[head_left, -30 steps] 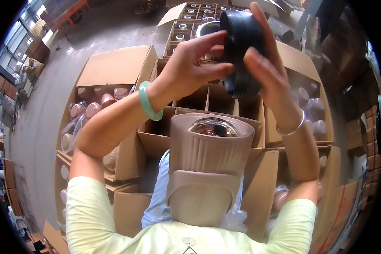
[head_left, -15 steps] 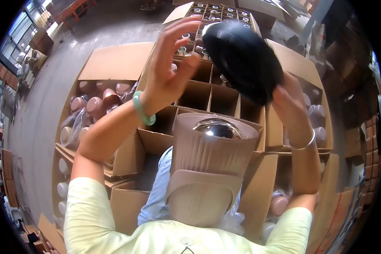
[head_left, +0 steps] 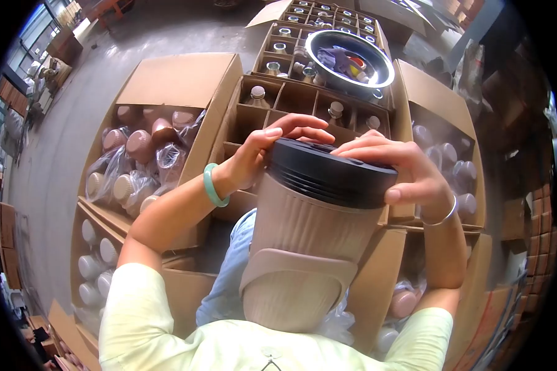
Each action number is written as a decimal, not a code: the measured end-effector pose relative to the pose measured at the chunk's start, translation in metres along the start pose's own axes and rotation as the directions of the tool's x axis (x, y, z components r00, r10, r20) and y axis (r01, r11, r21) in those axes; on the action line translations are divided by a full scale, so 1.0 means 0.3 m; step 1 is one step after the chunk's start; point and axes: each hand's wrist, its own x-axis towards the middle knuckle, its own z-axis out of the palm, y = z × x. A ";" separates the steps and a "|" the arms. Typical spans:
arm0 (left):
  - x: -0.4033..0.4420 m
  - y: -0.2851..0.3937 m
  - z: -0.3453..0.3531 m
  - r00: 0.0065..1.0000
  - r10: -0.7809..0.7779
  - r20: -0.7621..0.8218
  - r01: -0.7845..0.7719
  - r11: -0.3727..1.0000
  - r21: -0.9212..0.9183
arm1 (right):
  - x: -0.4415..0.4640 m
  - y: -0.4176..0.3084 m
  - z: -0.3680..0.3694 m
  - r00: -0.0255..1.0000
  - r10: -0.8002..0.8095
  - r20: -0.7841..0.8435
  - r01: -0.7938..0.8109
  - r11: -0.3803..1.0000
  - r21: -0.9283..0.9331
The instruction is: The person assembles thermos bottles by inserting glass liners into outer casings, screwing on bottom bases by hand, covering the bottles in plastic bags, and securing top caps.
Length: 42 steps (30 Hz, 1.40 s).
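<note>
A large ribbed beige tumbler point(head_left: 309, 247) with a raised band around its lower part stands upright close to my chest. Its top is covered by a wide black lid point(head_left: 331, 173) with grooved sides. My left hand point(head_left: 272, 145) grips the lid's left edge, fingers curled over the top. On the opposite side, my right hand point(head_left: 408, 167) holds the rim with the thumb against its side and the fingers across the top. The tumbler's inside is hidden beneath the lid.
An open divided carton point(head_left: 294, 99) holding several bottles stands ahead. A metal bowl point(head_left: 384, 77) with cloth and small items rests on it. At left, a carton point(head_left: 167, 80) contains pinkish, plastic-wrapped ribbed pieces; another carton point(head_left: 436, 86) stands at right.
The black lid has come down from the raised right hand onto the tumbler, covering the shiny dome inside. My left hand has lowered and now grips the lid too. The metal bowl is uncovered.
</note>
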 end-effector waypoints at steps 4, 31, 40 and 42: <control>-0.007 0.007 0.005 1.000 -0.004 -0.003 0.004 0.999 -0.043 | 0.012 0.001 0.031 0.992 0.064 -0.106 -0.070 0.996 -0.060; -0.031 0.064 0.000 0.997 0.034 -0.069 -0.023 0.987 0.157 | 0.030 0.096 0.067 0.970 -0.196 -0.142 0.196 0.980 -0.017; -0.041 0.199 0.073 0.996 0.047 -0.070 0.023 0.645 0.764 | 0.050 0.268 0.134 0.894 -0.314 -0.320 0.364 0.925 0.109; -0.041 0.254 0.094 0.998 -0.029 -0.060 0.067 0.464 0.883 | 0.054 0.280 0.171 0.908 -0.229 -0.351 0.326 0.912 0.250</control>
